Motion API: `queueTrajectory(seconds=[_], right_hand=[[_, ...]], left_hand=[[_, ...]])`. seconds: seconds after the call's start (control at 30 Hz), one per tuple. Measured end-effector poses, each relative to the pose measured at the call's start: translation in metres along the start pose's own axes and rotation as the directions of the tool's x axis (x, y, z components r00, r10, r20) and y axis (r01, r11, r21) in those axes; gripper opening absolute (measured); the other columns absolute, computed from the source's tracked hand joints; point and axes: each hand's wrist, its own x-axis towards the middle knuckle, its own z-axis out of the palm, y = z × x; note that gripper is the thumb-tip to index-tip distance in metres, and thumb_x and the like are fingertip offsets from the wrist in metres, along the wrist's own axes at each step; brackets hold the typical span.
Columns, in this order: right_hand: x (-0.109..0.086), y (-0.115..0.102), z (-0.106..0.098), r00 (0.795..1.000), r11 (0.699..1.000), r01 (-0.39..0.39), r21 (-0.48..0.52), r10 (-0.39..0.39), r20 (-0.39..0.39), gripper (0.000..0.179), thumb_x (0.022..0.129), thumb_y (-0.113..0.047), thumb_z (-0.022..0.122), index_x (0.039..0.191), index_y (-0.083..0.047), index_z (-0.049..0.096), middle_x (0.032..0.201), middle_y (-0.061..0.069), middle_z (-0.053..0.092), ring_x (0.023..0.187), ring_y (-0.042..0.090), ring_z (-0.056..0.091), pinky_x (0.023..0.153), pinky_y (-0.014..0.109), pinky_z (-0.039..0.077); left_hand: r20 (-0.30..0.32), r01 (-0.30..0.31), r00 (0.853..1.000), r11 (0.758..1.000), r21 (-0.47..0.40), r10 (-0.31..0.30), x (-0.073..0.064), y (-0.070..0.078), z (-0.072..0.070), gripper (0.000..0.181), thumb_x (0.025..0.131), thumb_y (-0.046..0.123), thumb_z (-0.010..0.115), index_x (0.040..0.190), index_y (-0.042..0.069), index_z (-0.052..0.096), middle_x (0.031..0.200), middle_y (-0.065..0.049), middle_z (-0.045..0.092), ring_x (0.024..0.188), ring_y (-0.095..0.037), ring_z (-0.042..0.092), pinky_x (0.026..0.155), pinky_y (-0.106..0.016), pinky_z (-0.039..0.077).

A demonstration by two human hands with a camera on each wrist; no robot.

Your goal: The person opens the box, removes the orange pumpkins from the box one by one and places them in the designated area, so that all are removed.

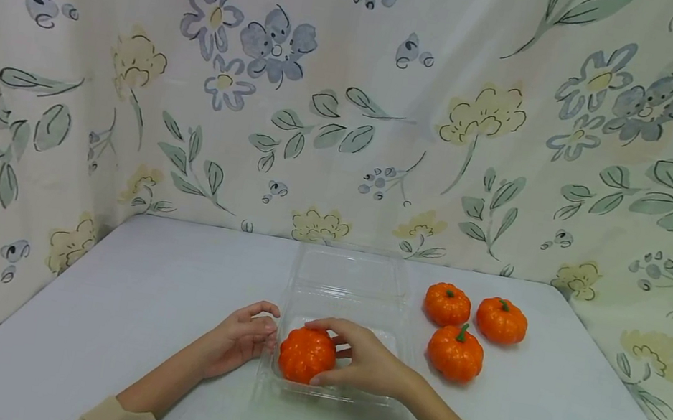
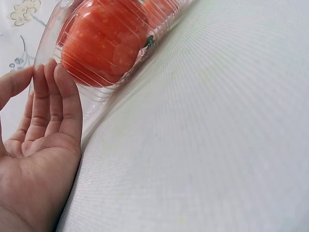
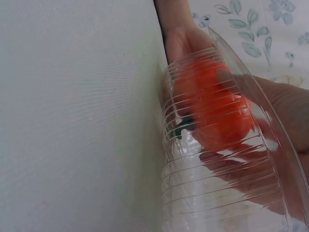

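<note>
A clear plastic clamshell container [image 1: 342, 394] sits on the table, its lid [image 1: 349, 274] folded back away from me. My left hand [image 1: 241, 341] is at the container's left side, pinching the rim between thumb and fingertips, as the left wrist view shows. Inside the left part of the container is an orange toy pumpkin [image 1: 307, 356]. My right hand [image 1: 368, 364] reaches over the front wall and holds this pumpkin, thumb on the near side and fingers on the far side. Through the ribbed wall, its dark green stem [image 3: 183, 126] shows low down.
To the right of the container stand three more orange pumpkins: a back one [image 1: 447, 304], a right one [image 1: 501, 320] and a near one [image 1: 455, 353]. The white table [image 1: 170, 272] ends at a floral curtain [image 1: 348, 132] behind and at the sides.
</note>
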Motion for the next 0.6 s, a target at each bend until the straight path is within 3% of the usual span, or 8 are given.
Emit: queueTrajectory(seconds=[0.6], right_hand=[[-0.001,0.001,-0.011,0.999,1.0,-0.019,0.008,0.02,-0.045,0.065,0.09,-0.019,0.085,0.147,-0.008,0.056,0.147,0.011,0.06,0.127,0.034,0.062,0.1,0.037,0.058]], left_hand=[[0.031,-0.005,1.0,1.0,0.0,0.005,-0.001,0.001,0.001,0.019,0.11,0.004,0.04,0.122,0.014,0.049,0.093,0.006,0.069,0.087,-0.008,0.065,0.088,-0.021,0.057]])
